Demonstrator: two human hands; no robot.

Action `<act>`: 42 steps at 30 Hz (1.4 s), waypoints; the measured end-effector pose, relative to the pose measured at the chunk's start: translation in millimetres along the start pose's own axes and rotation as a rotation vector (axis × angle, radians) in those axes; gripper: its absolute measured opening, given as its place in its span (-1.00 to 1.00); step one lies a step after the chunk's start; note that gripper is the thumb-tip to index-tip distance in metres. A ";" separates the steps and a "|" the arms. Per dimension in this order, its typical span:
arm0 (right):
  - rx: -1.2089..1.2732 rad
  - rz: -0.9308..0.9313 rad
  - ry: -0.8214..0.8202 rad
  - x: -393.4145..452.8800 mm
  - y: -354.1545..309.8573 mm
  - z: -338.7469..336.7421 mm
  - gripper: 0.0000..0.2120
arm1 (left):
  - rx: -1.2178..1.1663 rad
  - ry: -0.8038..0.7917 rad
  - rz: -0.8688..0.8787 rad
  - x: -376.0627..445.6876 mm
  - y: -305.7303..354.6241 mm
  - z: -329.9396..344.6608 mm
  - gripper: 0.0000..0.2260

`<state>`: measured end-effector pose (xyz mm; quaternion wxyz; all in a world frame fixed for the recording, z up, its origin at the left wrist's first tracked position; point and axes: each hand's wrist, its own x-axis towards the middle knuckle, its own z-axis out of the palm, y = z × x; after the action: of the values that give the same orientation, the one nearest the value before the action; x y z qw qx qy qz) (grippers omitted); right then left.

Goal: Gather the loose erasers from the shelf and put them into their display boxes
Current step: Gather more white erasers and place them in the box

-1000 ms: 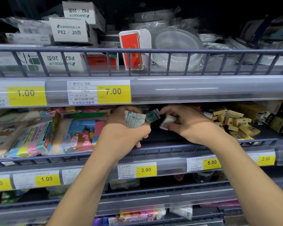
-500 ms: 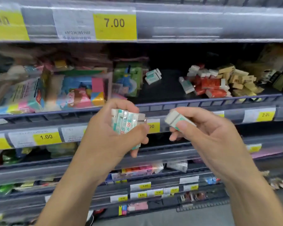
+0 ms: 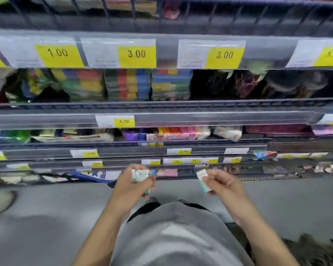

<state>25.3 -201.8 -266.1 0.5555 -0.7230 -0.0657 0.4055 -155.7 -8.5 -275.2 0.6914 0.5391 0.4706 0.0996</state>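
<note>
My left hand grips a small stack of white and green erasers, held low in front of my body. A little to the right, my right hand pinches a single white and green eraser between thumb and fingers. The two hands are apart, below the lowest shelves and above the grey floor. No display box and no eraser shelf are in view; the picture is blurred by motion.
Shelves with yellow price tags fill the upper half, stocked with coloured packs. A blue basket handle shows at the shelf foot on the left. Grey floor lies below, with a foot at the far left.
My view has swung down from the eraser shelf to the lower shelves and floor. Both hands have dropped away from the shelf, still holding their erasers.
</note>
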 end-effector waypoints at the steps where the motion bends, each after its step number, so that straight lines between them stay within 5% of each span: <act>1: -0.009 0.043 -0.004 1.4 11.0 -1.7 -0.88 | -0.019 0.026 -0.029 -2.8 -11.7 -5.3 -0.78; 14: -0.363 0.163 -0.410 35.2 45.4 14.4 -0.88 | -0.298 0.512 -0.113 -95.6 -94.4 -19.0 -0.79; 26: -0.506 -0.052 -0.921 -1.2 16.2 222.3 -0.88 | -0.593 0.944 -0.112 -193.5 -155.5 -83.5 -0.81; 42: -0.590 0.004 -0.932 -57.7 48.1 415.9 -0.88 | -0.640 0.994 -0.041 -230.4 -164.1 -327.9 -0.75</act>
<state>-304.2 60.7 -300.2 0.2407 -0.5919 -0.4143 0.6481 -588.8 -9.0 -279.8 0.5181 0.1830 0.6950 0.4638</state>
